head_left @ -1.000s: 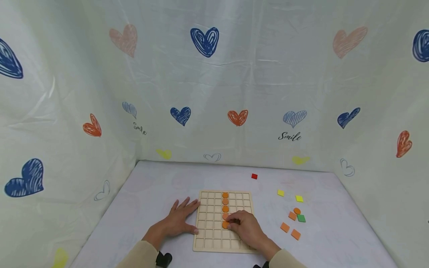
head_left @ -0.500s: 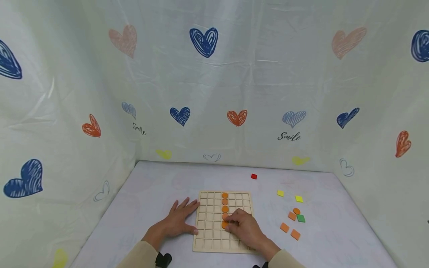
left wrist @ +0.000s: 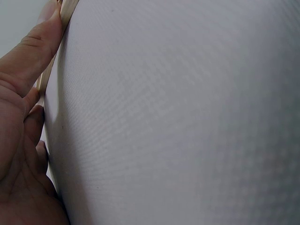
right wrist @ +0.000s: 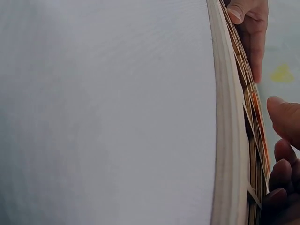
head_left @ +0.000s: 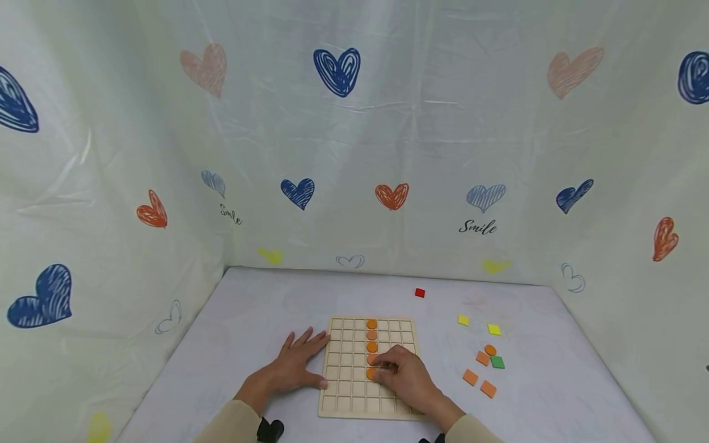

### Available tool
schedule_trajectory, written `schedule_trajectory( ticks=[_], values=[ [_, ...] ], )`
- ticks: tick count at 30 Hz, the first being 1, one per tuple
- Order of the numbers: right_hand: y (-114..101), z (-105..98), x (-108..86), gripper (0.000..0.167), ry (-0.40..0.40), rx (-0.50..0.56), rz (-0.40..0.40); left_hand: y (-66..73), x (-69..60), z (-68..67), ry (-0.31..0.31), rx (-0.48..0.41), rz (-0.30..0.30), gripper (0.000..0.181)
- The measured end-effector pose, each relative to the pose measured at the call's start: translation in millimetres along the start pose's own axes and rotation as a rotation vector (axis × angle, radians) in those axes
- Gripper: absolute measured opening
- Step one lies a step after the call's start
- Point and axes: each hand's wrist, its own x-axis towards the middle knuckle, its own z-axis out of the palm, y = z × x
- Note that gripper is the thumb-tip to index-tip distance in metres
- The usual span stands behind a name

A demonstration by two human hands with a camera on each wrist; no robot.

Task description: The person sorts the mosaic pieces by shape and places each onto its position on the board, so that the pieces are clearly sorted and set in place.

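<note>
In the head view, a light wooden grid board (head_left: 349, 389) lies on the table with a column of orange discs in its cells. My left hand (head_left: 292, 364) rests at the board's left edge, fingers spread and thumb touching the rim. In the left wrist view, its thumb (left wrist: 35, 51) presses along the wooden edge. My right hand (head_left: 408, 376) is over the board, its index finger and thumb pinching at the lowest orange disc (head_left: 371, 373). The right wrist view shows the right thumb (right wrist: 284, 119) above curled fingers; the index fingertip is hidden.
Right of the board lie several orange squares (head_left: 470, 378), a loose orange disc (head_left: 490, 350), a green square (head_left: 497, 363) and two yellow squares (head_left: 494, 330). A red square (head_left: 420, 293) sits behind the board. Heart-printed curtains (head_left: 354, 135) enclose the table.
Both hands hold nearly the same place over the past second. The right fingertips shift only very slightly at the lowest disc. The loose pieces stay where they were.
</note>
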Motion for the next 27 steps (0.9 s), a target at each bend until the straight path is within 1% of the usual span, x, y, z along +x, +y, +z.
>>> schedule_trajectory(
  ticks=[4,8,13,16,19,23,27],
  values=[
    [2,-1,0.9,0.018,0.039,0.088,0.043,0.3,-1.2,-0.2,-0.002,0.000,-0.006,0.106],
    [2,-4,1.9,0.015,0.077,0.147,0.068,0.3,-2.6,-0.7,-0.003,0.001,-0.002,0.107],
    [3,-15,0.9,0.016,0.141,0.199,0.106,-1.2,-2.1,0.0,-0.009,-0.007,0.020,0.106],
    [5,-26,0.4,0.018,0.204,0.178,0.122,-2.6,-1.0,1.3,-0.009,-0.005,0.018,0.106],
    [8,-42,-0.3,0.019,0.266,0.144,0.149,-3.0,-1.0,1.7,-0.005,0.002,0.013,0.106],
    [18,-70,-4.2,0.021,0.318,0.079,0.204,-3.7,-0.2,2.2,-0.006,0.010,0.008,0.106],
    [34,-99,-12.0,0.024,0.367,0.018,0.247,-4.5,0.7,2.6,-0.006,0.005,0.006,0.107]
  ],
)
